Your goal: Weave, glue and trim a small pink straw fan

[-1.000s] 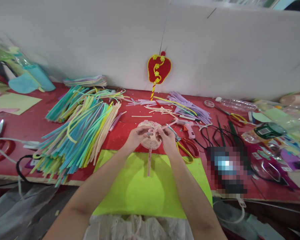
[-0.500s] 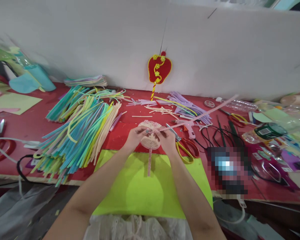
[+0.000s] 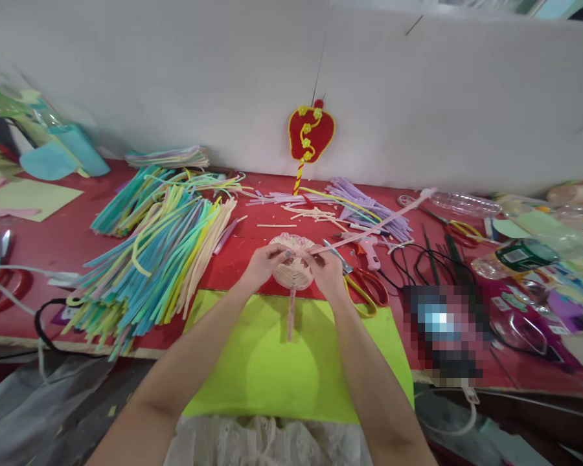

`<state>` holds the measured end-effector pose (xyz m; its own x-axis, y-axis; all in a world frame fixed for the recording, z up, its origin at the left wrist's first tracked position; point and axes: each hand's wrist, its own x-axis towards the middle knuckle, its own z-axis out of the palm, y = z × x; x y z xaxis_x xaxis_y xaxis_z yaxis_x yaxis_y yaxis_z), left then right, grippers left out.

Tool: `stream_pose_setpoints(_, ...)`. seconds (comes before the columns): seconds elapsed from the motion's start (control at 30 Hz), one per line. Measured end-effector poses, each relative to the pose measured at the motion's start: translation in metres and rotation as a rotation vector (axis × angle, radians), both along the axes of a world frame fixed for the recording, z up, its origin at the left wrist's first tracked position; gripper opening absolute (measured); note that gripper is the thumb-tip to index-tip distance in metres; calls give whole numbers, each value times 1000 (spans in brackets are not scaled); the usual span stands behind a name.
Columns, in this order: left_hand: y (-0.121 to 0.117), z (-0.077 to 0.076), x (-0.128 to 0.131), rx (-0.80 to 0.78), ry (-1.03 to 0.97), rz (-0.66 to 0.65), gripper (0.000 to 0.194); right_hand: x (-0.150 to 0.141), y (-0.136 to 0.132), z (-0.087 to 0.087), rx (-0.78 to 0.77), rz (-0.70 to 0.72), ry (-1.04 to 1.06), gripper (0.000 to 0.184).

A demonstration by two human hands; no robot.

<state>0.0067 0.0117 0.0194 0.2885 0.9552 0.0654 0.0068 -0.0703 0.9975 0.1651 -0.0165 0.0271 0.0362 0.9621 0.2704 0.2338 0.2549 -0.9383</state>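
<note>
A round fan of coiled pale-pink pipe cleaners, with small pink flowers near its top, lies under my hands. Its pink handle points toward me. My right hand is closed in a pinch on a long pink pipe cleaner, whose free end slants up to the right. Close beside it, my left hand pinches at what looks like the same pipe cleaner's near end, above the fan's face. The fingers partly hide that end.
Piles of coloured pipe cleaners spread at left. Scissors and a pink glue gun lie right of the fan, near black cables. A yellow-green sheet covers the table's front edge. A red decorated fan leans on the wall.
The pink pipe cleaner's free end has swung left and looks shorter, its tip now blunt. Both hands stay nearly where they were over the fan.
</note>
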Motion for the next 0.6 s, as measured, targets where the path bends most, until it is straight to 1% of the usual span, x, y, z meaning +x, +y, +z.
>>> stream_pose_setpoints(0.3,-8,3,4,91,-82,-88,29,-2,3,-10,-33,-12,20,25)
stream_pose_setpoints(0.43,-9,6,4,113,-9,-82,28,-2,2,-8,-69,-32,10,25)
stream_pose_setpoints(0.6,-11,12,4,110,86,-28,25,-3,1,-5,-81,-44,-2,26)
